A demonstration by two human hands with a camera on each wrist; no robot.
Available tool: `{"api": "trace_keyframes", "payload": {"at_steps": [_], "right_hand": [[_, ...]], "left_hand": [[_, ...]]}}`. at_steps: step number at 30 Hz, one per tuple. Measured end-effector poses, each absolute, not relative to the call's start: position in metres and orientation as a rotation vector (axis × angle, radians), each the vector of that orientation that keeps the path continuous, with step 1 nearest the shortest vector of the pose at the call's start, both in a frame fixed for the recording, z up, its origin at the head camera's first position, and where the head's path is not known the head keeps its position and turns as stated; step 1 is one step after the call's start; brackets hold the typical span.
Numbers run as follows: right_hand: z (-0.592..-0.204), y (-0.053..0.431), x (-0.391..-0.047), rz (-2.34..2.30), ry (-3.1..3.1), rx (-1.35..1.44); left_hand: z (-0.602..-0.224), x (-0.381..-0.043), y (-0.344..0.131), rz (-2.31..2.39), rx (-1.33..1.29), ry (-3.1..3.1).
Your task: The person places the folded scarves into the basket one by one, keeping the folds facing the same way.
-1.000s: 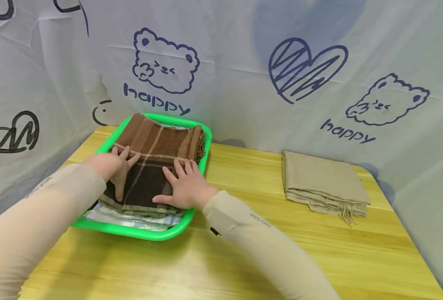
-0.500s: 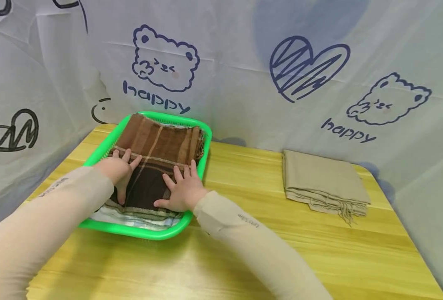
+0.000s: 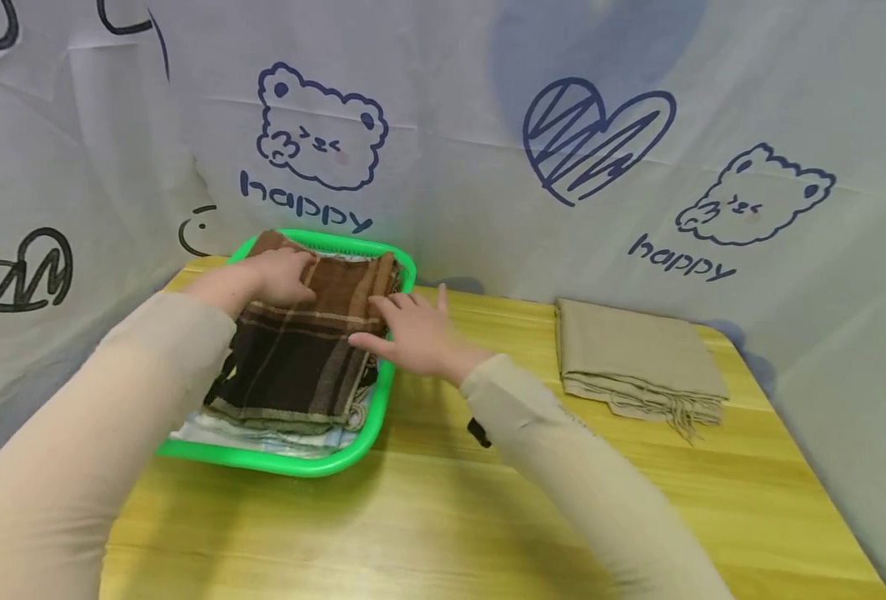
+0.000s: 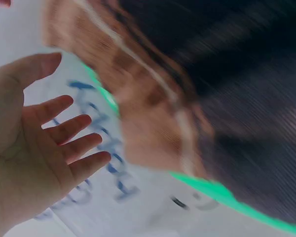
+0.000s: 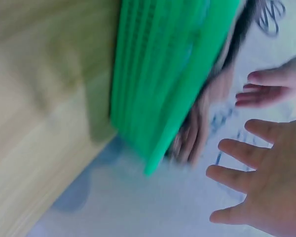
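Observation:
A folded brown-and-black plaid scarf lies in a green plastic basket. Pale cloth shows beneath its near edge. Over the scarf's far left part is my left hand, fingers extended and lightly bent; its palm looks apart from the cloth in the left wrist view. My right hand hovers at the basket's right rim with its fingers spread, holding nothing. In the right wrist view, both the right hand and the left hand appear beyond the basket wall.
A folded beige fringed scarf lies on the right part of the wooden table. Behind the table hangs a white curtain with bear and heart drawings, close to the basket's far end.
Both hands have left their spots on the dark part of the scarf. The left has moved toward the far end, the right outward to the right rim. The scarf still lies in the basket.

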State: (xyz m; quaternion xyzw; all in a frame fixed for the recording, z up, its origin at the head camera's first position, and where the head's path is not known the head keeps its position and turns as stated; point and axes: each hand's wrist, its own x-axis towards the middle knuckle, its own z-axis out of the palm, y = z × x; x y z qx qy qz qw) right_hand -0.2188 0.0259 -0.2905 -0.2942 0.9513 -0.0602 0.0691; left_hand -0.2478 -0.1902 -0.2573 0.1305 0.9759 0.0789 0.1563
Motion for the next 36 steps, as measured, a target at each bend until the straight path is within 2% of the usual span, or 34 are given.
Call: {"api": "trace_keyframes", "payload": {"at_steps": [10, 15, 19, 27, 36], "right_hand": [[-0.292, 0.18, -0.254, -0.424, 3.011, -0.432], [-0.307, 0.259, -0.259, -0.423, 2.991, -0.209], [-0.328, 0.301, -0.254, -0.327, 2.925, -0.117], [-0.372, 0.336, -0.242, -0.22, 2.732, -0.096], [-0.373, 0.324, -0.232, -0.213, 2.677, -0.194]], "left_hand": [[-0.24, -0.27, -0.083, 0.217, 0.539, 2.799], [-0.24, -0.276, -0.023, 0.073, 0.585, 2.747], [-0.256, -0.276, 0.017, 0.014, 0.627, 2.717], [-0.297, -0.268, 0.053, 0.003, 0.666, 2.619], [-0.318, -0.266, 0.059, 0.068, 0.653, 2.604]]}}
